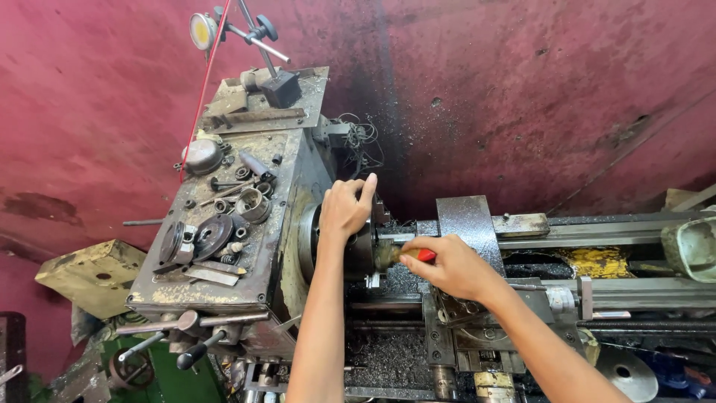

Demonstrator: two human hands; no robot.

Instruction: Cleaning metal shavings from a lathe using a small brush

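Note:
My left hand [345,211] rests on top of the dark round chuck [359,254] of a metal lathe, fingers spread over its rim. My right hand [451,265] is closed around a tool with a red and yellow handle [420,255], holding its tip against a short brass-coloured workpiece [385,254] that sticks out of the chuck. Both forearms reach in from the bottom of the view. The tool's working end is hidden by the workpiece and my fingers.
The lathe headstock [224,224] at left carries loose gears, sockets and a small bowl on top. A dial indicator [203,30] on a stand sits at its back. Levers [160,336] stick out below. The carriage [470,224] and bed ways [619,231] run right. A red wall stands behind.

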